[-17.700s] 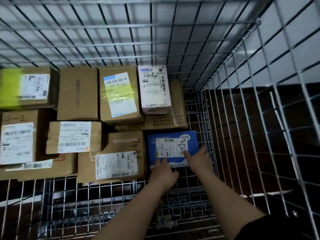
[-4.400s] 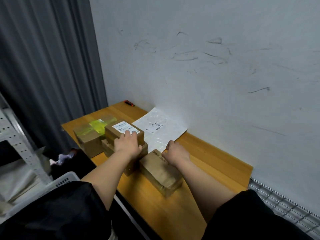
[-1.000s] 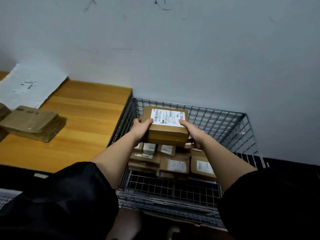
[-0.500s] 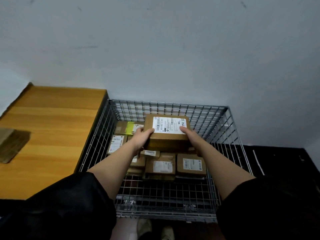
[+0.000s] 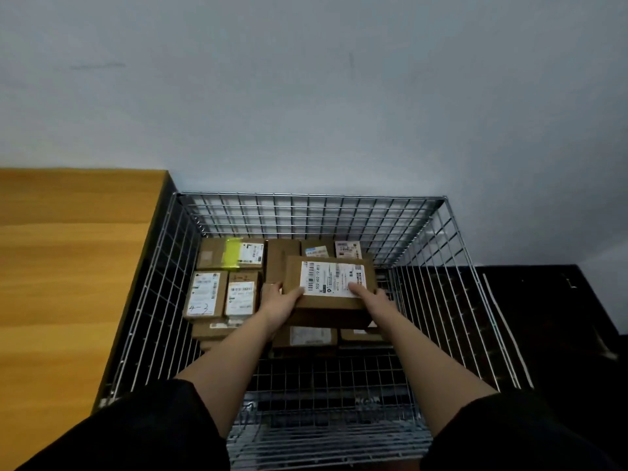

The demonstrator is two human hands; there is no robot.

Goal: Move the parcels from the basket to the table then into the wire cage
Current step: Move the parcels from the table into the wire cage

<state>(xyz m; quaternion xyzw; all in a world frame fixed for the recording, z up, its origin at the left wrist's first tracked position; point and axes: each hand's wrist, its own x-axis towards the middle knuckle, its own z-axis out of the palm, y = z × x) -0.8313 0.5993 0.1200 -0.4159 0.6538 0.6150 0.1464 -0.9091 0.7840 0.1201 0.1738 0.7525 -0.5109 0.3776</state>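
The held parcel (image 5: 329,294) hides boxes stacked beneath it.

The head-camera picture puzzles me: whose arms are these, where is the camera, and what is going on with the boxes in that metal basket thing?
No machine here: these are a person's own arms. The camera sits on the person's head, looking forward and down. The left hand and the right hand grip a brown cardboard box with a white label on top, one hand at each side. They hold it over a wire cage that stands against the wall, already holding more labelled parcels, one with yellow tape. Left of the cage is a wooden table.
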